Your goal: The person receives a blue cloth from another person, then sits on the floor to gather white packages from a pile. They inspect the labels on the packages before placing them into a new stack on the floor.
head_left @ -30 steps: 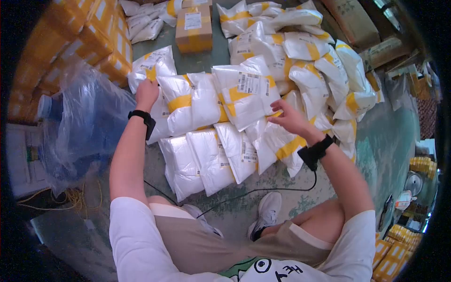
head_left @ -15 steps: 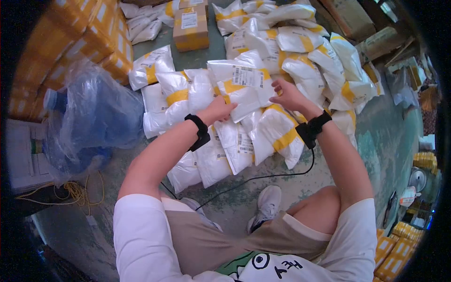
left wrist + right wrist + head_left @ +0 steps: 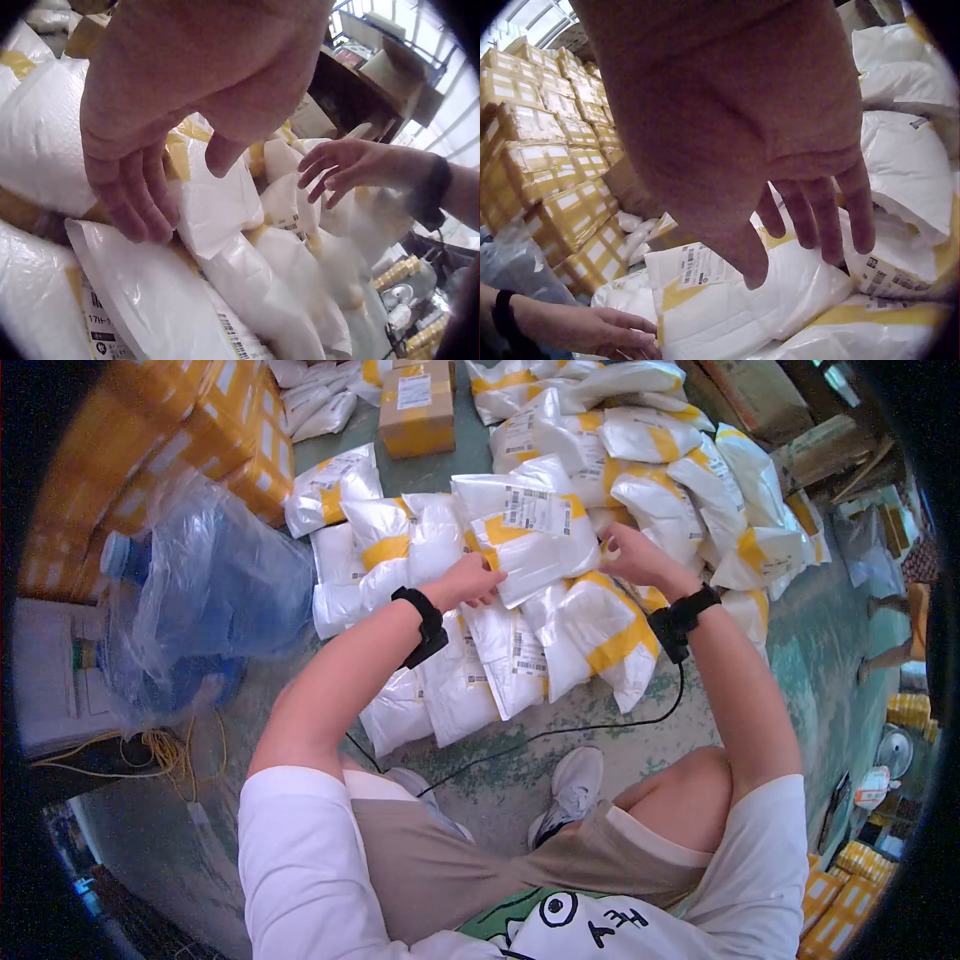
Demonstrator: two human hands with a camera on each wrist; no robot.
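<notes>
A white plastic package (image 3: pixel 530 540) with a label and yellow tape lies on top of other white packages, between the two hands. By its lower left edge is the left hand (image 3: pixel 462 582), with fingers loosely bent; in the right wrist view its fingertips are at the package's edge. The right hand (image 3: pixel 645 560) hovers by the right edge, its fingers spread and slightly bent. From the left wrist, the left hand (image 3: pixel 187 97) hangs over the packages, thumb apart from the fingers. The right hand (image 3: pixel 742 142) shows relaxed fingers, and no grip is visible.
More white packages (image 3: pixel 655 510) are heaped at the right, with a row (image 3: pixel 455 690) nearer the person. A cardboard box (image 3: pixel 417 420) stands behind. Taped boxes (image 3: pixel 230 440) and blue bottles in clear plastic (image 3: pixel 230 590) are at the left. A black cable (image 3: pixel 560 735) crosses the floor.
The left hand has moved right from the package at the far left to the labelled package's lower left edge. The right hand has shifted slightly up and right. The head view has shifted a little.
</notes>
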